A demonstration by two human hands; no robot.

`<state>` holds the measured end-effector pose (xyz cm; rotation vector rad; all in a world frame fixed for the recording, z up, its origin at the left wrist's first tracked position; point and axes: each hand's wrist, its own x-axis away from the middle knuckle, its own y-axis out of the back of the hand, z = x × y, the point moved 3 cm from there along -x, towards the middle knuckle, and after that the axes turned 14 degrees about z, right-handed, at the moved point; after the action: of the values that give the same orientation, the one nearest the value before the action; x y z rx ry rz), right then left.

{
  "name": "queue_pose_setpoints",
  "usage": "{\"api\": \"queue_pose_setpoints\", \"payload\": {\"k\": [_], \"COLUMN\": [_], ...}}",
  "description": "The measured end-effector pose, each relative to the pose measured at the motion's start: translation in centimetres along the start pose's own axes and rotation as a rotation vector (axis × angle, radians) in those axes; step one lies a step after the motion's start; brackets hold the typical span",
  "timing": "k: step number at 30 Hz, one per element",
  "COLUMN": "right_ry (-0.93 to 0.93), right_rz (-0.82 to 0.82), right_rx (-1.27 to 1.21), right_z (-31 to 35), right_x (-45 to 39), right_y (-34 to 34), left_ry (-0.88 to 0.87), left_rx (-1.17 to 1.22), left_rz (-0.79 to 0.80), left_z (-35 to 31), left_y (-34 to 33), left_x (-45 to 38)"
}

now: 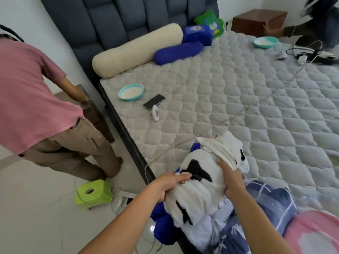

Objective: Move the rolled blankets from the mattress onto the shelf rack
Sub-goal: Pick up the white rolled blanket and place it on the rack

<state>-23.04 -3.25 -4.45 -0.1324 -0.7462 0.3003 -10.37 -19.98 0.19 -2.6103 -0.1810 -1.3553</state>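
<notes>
Both hands grip the white-and-black fleece blanket point(200, 182) at the mattress's point(238, 99) six-o'clock edge — left hand point(167, 186) at nine o'clock, right hand point(232, 182) at three, fingertips buried in fleece.

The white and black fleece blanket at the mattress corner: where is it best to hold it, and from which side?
Grip the white and black fleece blanket at both ends of its roll, from above, as the left hand and right hand do now. It is soft and bulky, so one middle grip would probably let it unroll.
</notes>
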Motion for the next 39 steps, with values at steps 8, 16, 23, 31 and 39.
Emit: {"api": "queue_pose_setpoints", "payload": {"k": [8, 16, 23, 31, 39], "right_ry": [0.209, 0.408, 0.592, 0.721, 0.748], "right_rz": [0.234, 0.762, 1.278, 1.888, 2.425], "right_rx": [0.014, 0.288, 0.538, 0.707, 0.962], "right_z": [-1.5, -10.1, -22.3, -35.6, -50.4], "right_x": [8.7, 24.3, 41.7, 58.9, 70.9], "right_y": [-11.6, -28.8, -39.3, -46.6, -53.8], "left_ry": [-0.335, -0.626, -0.817, -1.012, -1.157], "left_rx": [0.110, 0.524, 0.986, 1.428, 1.702], "left_rz": [-0.217, -0.614, -0.985, -1.184, -1.430], "left_z": [5.6, 23.9, 42.3, 58.1, 69.4], "left_y": [7.3, 15.6, 16.8, 16.6, 18.9], "left_x": [12.0, 29.4, 41.4, 50.2, 56.8]}}
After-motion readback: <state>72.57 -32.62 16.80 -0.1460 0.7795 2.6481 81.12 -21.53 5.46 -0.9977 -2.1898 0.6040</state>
